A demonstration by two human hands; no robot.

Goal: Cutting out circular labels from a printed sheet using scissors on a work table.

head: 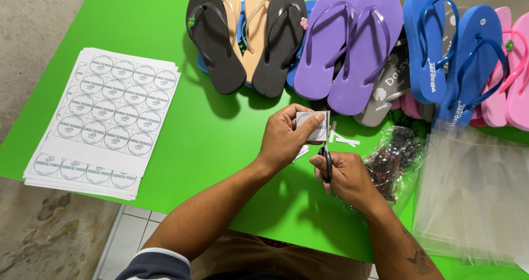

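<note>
A green table stands over concrete and tiled floor, flip-flops along its far edge. Near the table's front, the left hand pinches a round label cutout; just beside it, the right hand grips scissors at the cutout's lower edge.

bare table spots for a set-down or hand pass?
Free: green table between the label sheet stack and left hand, below the black flip-flops. Also the near edge between the forearms. Crowded: far edge with flip-flops, and right of the right hand, with clear bags.
</note>
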